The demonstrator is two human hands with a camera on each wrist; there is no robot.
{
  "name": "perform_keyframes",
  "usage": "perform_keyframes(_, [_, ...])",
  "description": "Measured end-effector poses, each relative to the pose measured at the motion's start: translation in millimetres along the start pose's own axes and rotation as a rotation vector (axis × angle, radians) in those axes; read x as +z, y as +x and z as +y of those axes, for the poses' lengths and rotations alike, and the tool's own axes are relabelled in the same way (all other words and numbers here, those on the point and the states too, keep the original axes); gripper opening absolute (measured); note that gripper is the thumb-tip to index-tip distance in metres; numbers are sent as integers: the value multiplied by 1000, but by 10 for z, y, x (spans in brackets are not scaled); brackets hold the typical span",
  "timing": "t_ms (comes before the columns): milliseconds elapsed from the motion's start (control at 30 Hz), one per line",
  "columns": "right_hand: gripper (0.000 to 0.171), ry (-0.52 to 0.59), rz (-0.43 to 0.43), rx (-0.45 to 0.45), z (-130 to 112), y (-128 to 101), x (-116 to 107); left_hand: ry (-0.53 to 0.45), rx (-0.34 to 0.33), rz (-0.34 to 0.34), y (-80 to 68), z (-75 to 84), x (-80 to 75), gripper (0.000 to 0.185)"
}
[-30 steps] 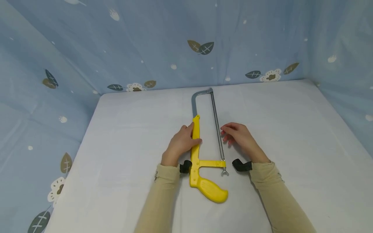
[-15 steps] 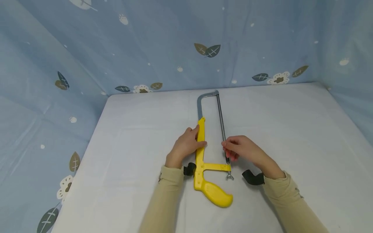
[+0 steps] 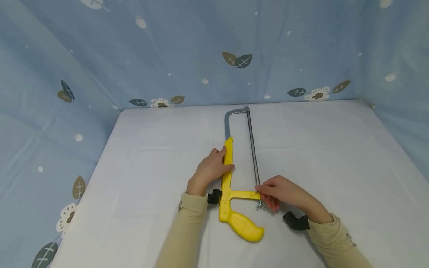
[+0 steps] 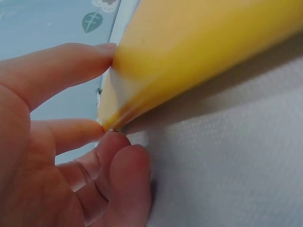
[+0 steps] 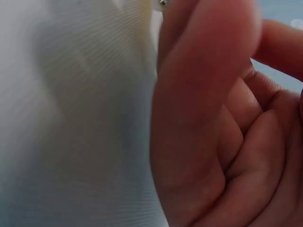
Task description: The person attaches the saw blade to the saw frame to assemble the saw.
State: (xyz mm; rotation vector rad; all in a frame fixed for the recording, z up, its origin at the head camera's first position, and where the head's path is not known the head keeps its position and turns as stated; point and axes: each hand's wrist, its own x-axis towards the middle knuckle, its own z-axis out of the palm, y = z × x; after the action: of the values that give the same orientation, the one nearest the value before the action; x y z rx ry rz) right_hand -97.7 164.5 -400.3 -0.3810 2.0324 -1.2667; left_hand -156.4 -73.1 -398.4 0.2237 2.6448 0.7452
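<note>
A hacksaw (image 3: 227,178) with a yellow handle and a grey metal bow lies flat on the white table (image 3: 151,149), handle toward me. My left hand (image 3: 210,171) grips its yellow back bar (image 4: 199,56), thumb on one side and fingers (image 4: 61,71) on the other. My right hand (image 3: 279,192) has curled fingers (image 5: 203,94) that pinch the near end of the blade (image 3: 252,149), where it meets the yellow crossbar just above the wing nut (image 3: 259,206). The right wrist view is too close to show the contact.
Blue cloth with a leaf and flower print (image 3: 234,59) hangs behind the table and along both sides. The table's left edge (image 3: 100,163) drops off beside the cloth. Black wrist straps (image 3: 296,221) sit at both cuffs.
My right hand has slid down the blade toward me, from its middle to its near end by the wing nut. The left hand kept its hold on the yellow bar.
</note>
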Motion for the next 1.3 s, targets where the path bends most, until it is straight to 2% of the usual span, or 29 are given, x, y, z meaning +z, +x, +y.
perform_keyframes(200, [45,16,-51,20,109,-7,-25,0,8,-2,14,25,2,75])
perform_keyframes(400, [45,66,-49,71,119,-4,-15,6,0,0,18,30,4,75])
perform_keyframes(667, [44,-5,-22,110,126,8,6,12,-10,-2,21,35,-1,75])
perform_keyframes(867, [40,-41,-67,62,156,-7,18,16,-14,5,10,31,7,75])
perform_keyframes(1067, [35,-12,-114,21,155,-37,24,22,-8,8,-16,27,12,75])
perform_keyframes(1300, [35,-20,-123,34,110,-53,0,16,-12,15,-20,13,24,74])
